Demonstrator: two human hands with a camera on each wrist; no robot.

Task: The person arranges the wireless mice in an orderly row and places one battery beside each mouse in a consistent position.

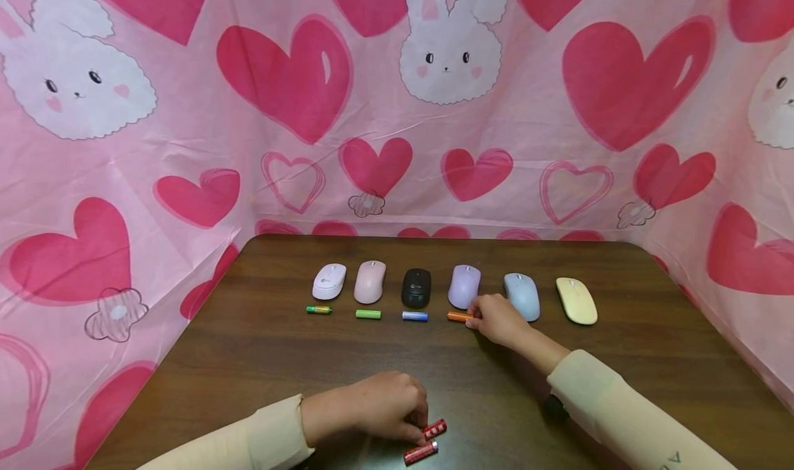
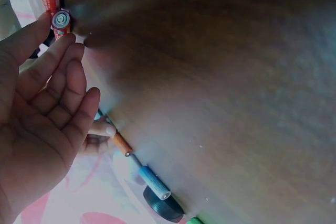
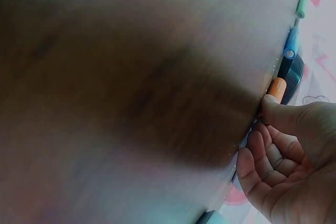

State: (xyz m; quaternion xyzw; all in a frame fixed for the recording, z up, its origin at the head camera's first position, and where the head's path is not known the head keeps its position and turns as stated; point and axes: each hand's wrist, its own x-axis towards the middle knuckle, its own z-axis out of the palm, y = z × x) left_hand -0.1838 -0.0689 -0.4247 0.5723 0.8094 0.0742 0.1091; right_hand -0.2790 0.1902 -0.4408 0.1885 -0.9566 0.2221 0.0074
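My right hand [image 1: 501,320] pinches the right end of an orange battery [image 1: 457,316], which lies on the table below a purple mouse [image 1: 464,287]. In the right wrist view, my thumb presses on that orange battery [image 3: 276,88]. Near the front edge, my left hand [image 1: 387,406] pinches a red battery [image 1: 435,428] between thumb and forefinger. A second red battery [image 1: 420,453] lies just in front of it. The left wrist view gives both red batteries end-on, one of them [image 2: 61,21] at the fingertips.
Left of the orange battery lie a blue battery [image 1: 415,316], a light green one [image 1: 369,314] and a green-and-yellow one [image 1: 319,310]. Behind them are white [image 1: 329,281], pink [image 1: 369,282] and black [image 1: 416,288] mice. Blue [image 1: 522,296] and yellow [image 1: 576,300] mice sit right.
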